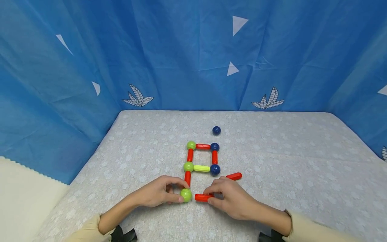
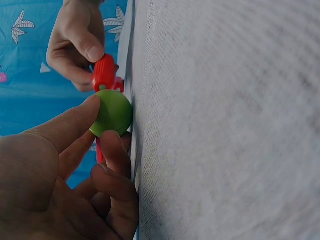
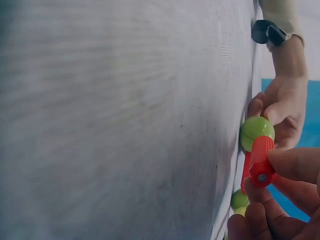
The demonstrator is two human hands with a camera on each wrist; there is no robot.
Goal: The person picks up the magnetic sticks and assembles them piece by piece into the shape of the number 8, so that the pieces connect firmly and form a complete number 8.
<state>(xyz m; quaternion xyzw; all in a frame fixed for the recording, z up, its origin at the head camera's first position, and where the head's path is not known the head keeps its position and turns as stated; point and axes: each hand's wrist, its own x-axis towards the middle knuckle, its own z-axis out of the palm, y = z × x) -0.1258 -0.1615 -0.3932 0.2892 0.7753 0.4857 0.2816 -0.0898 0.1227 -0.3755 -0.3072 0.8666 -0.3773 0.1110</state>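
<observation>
My left hand [image 1: 157, 192] pinches a green ball [image 1: 186, 195] between thumb and fingers at the near end of a red rod [image 1: 187, 179]. Just right of that ball, my right hand [image 1: 232, 199] pinches another red rod [image 1: 203, 197], its free end pointing at the ball with a small gap in the head view. A metal tip shows on this rod's end [image 3: 262, 177] in the right wrist view. Beyond the hands lies a square of rods and balls: a green ball [image 1: 188, 166] at its near left, a yellow-green rod [image 1: 201, 168] along its near side, a dark blue ball [image 1: 215, 169] at its near right.
A loose red rod [image 1: 234, 176] lies just past my right hand, partly covered by it. One dark blue ball [image 1: 216, 130] sits alone behind the square. The patterned light grey tabletop [image 1: 287, 161] ends at a blue curtain [image 1: 187, 60].
</observation>
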